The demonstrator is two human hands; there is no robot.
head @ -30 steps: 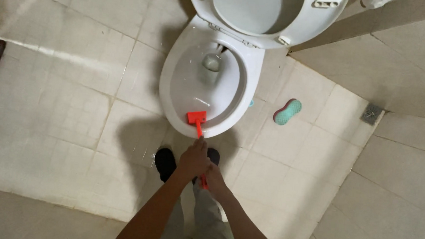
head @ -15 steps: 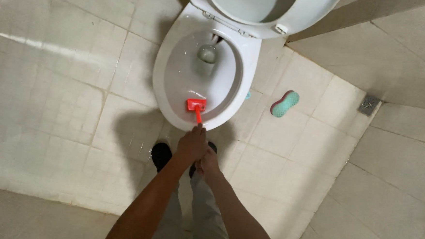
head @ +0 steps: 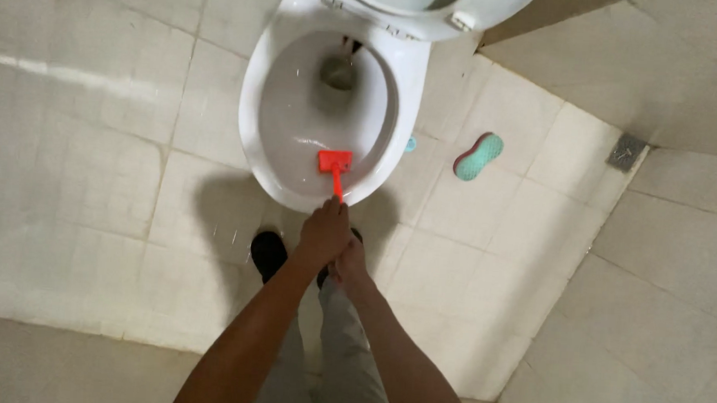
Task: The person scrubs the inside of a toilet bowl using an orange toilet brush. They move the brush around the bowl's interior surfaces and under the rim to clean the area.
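A white toilet bowl [head: 252, 130] with its seat and lid [head: 475, 7] raised stands on the tiled floor ahead of me. Inside the near part of the bowl lies the red head of a toilet brush [head: 335, 162]. Its thin red handle runs back toward me. My left hand [head: 323, 231] grips the handle higher up, closest to the bowl's front rim. My right hand [head: 352, 264] is closed on the handle just behind and below the left. Most of the handle is hidden by my hands.
A teal and pink sponge [head: 479, 156] lies on the floor right of the toilet. A square floor drain [head: 627, 152] sits further right by the wall. My black shoe [head: 269, 254] stands below the bowl.
The brush head has stayed in the near part of the bowl, shifting slightly. My hands have kept their grip on the handle. My view has tilted, so the toilet sits higher in view.
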